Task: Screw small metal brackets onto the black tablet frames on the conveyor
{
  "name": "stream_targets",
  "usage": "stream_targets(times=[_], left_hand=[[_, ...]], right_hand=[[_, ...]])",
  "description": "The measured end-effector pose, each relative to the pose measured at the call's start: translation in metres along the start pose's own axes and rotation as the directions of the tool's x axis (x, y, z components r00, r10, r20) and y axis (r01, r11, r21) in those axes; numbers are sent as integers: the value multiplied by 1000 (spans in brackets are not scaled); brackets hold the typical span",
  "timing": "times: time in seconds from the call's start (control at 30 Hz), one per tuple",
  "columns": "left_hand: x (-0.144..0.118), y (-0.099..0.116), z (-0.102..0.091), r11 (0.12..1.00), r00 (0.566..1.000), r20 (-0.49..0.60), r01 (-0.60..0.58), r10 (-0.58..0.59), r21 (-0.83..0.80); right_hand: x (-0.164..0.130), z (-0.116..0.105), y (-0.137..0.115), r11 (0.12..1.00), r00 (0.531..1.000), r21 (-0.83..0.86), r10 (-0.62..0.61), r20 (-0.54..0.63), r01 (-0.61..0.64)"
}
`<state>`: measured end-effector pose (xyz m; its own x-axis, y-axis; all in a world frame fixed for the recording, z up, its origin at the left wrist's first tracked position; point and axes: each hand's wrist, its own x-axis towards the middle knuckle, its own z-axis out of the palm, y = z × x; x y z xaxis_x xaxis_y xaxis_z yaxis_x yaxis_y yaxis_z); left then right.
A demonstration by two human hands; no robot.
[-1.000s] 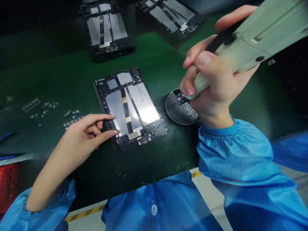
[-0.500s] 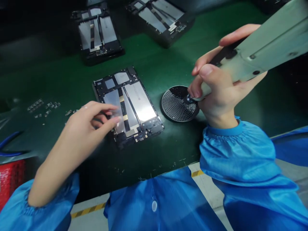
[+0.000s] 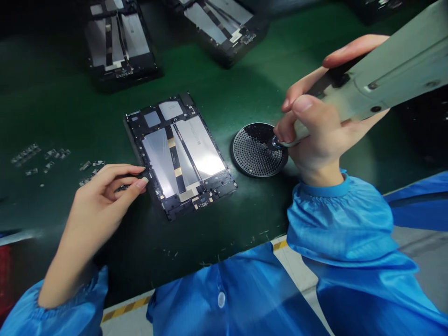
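My right hand [image 3: 318, 126] is wrapped round a pale green electric screwdriver [image 3: 395, 70], its thumb on the near side. The screwdriver's tip is down at the right part of a round black dish [image 3: 259, 156] with a grid of small holes; dark bits, too small to name, lie at its far side. Left of the dish lies an opened tablet [image 3: 201, 149], its silver battery panels and dark ribbon cables exposed. My left hand [image 3: 108, 196] is beside the tablet's left edge, thumb and forefinger slightly apart, with nothing visible between them.
Several small metal parts [image 3: 26, 154] are scattered on the green table mat [image 3: 70, 112] at the left. Two more opened tablets [image 3: 121, 46] lie toward the back. A red object [image 3: 5, 275] shows at the lower left edge. Tiny scraps lie near the table's front edge.
My left hand has drawn back to the left, off the tablet, to beside its edge. The right hand keeps the screwdriver at the dish. The view has shifted slightly.
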<state>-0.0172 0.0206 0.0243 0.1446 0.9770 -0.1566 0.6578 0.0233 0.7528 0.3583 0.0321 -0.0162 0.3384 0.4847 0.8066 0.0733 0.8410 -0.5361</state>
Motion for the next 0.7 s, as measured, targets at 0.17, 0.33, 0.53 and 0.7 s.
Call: stream_targets(times=[0.17,0.33,0.53,0.7], left_hand=[[-2,-2,1,997,999,15,-28,29,-71],[-3,-5,1,995,999,33,-13,16,-95],[-2,-10,1,985,998,61,-9,19,-174],[-1,-13,0,987,996,92,0,15,-160]], right_hand=[[1,2,6,999,999,41,-34,9,34],[0,-1,12,998,998,29,-61,5,61],[-2,-9,15,997,997,-21,-78,26,78],[-4,-8,19,994,998,-87,-58,25,60]])
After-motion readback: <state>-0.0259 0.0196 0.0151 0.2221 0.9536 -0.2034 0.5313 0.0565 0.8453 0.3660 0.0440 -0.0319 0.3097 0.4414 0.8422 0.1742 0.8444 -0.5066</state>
